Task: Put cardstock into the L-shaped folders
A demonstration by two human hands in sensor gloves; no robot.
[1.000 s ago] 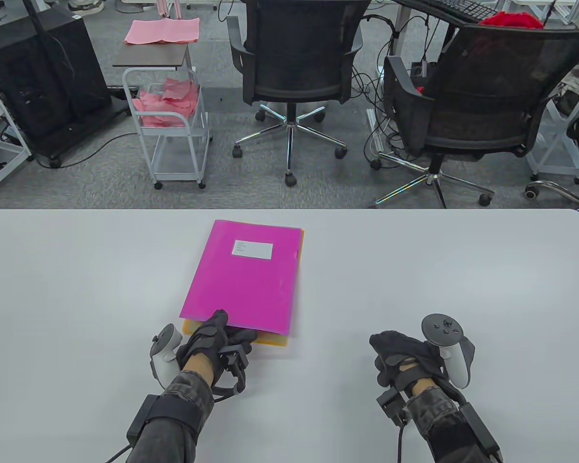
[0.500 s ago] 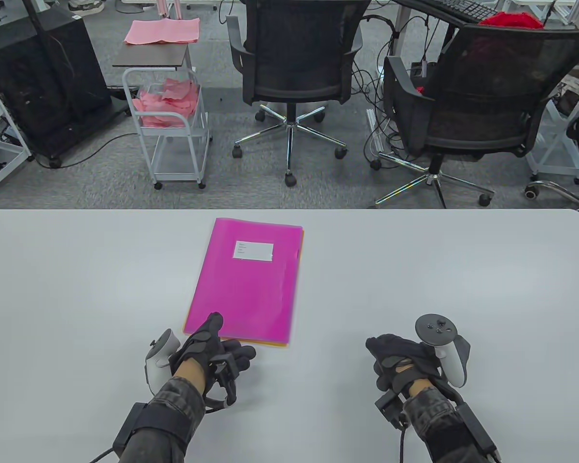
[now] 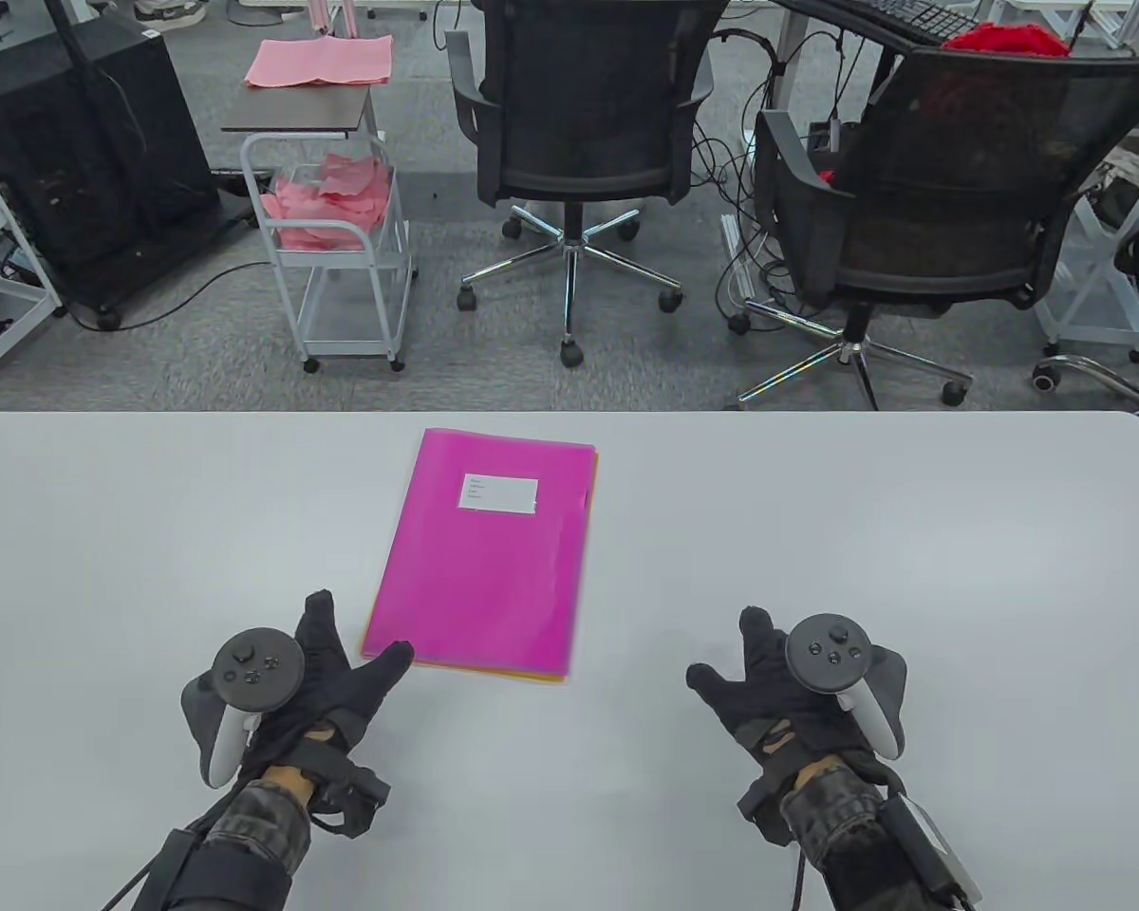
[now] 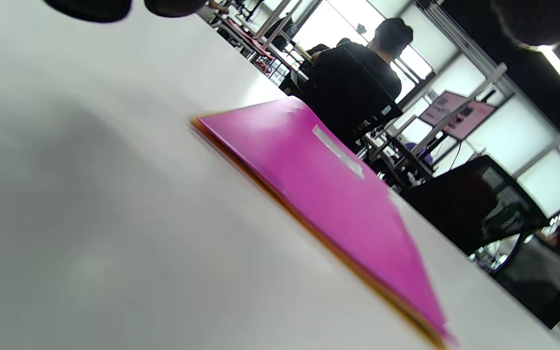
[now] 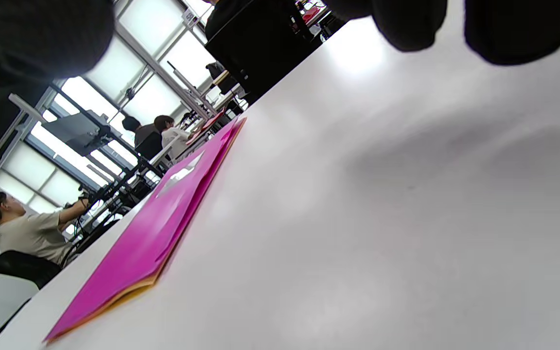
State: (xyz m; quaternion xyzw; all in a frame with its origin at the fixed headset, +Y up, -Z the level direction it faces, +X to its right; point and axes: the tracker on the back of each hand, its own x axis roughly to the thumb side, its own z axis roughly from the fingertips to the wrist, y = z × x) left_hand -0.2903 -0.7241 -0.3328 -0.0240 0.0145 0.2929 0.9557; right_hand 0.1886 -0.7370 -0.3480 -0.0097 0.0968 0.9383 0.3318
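White tabletop [image 3: 816, 512] in the table view carries a magenta folder [image 3: 484, 560] near its far edge, with orange cardstock [image 3: 494, 672] showing as a thin strip along the folder's near and right edges. Left hand [image 3: 327, 678] lies palm down with fingers spread, thumb tip at the folder's near left corner. Right hand [image 3: 769, 688] lies palm down, fingers spread, well apart from the folder, holding nothing.

Left wrist view: folder [image 4: 328, 194] lies flat; fingertips [image 4: 90, 5] hang above the tabletop.

Right wrist view: fingertips [image 5: 518, 29] hang clear of the tabletop, folder [image 5: 158, 233] beyond.
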